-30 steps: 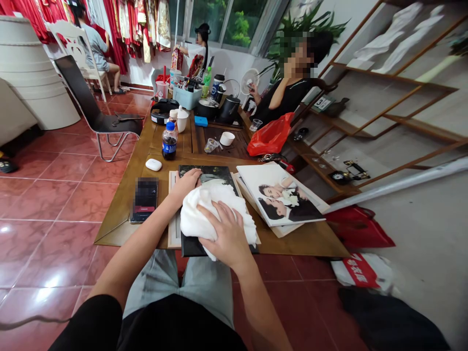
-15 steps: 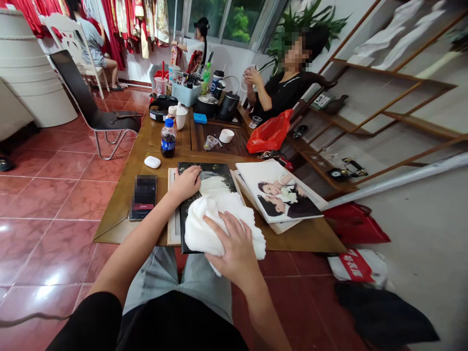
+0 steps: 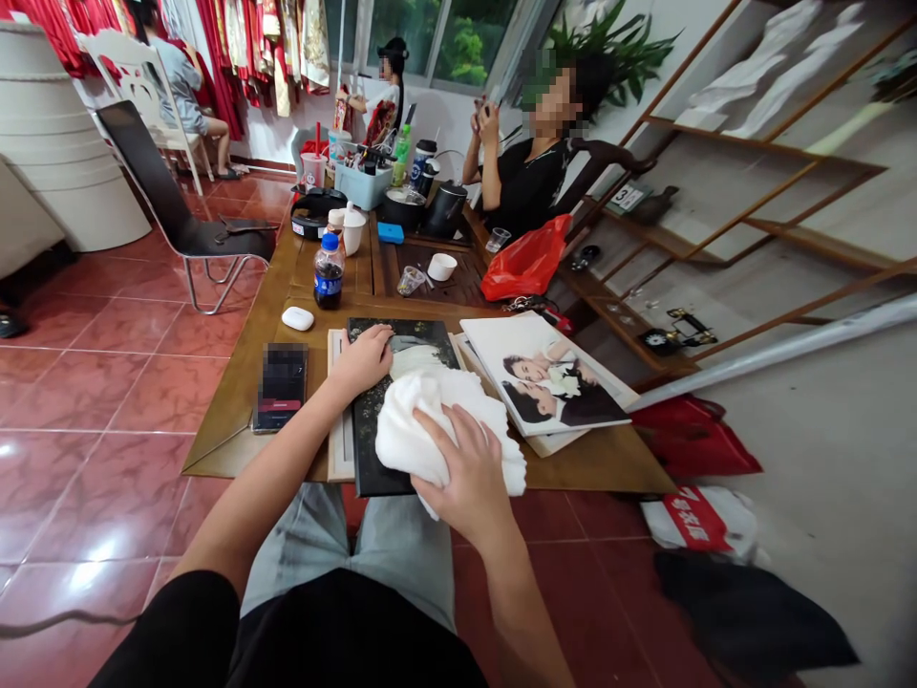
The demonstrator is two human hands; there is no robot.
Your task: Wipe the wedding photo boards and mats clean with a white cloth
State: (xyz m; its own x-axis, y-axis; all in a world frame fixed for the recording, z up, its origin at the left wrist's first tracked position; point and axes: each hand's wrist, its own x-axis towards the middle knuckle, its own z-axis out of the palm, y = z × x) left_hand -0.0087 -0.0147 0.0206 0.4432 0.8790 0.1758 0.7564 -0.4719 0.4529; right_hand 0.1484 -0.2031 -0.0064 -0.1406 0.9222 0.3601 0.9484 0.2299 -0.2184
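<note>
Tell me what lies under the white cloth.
Under the white cloth is a dark picture; its top and left side show, with the left hand on it. The cloth and right hand cover much of its lower right, so the image there cannot be seen.

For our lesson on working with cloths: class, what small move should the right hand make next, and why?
Perhaps the right hand should slide the white cloth left, over the dark photo panel's near left corner. That corner lies bare beside the cloth, and the left hand rests on the panel's far left part, clear of that path.
</note>
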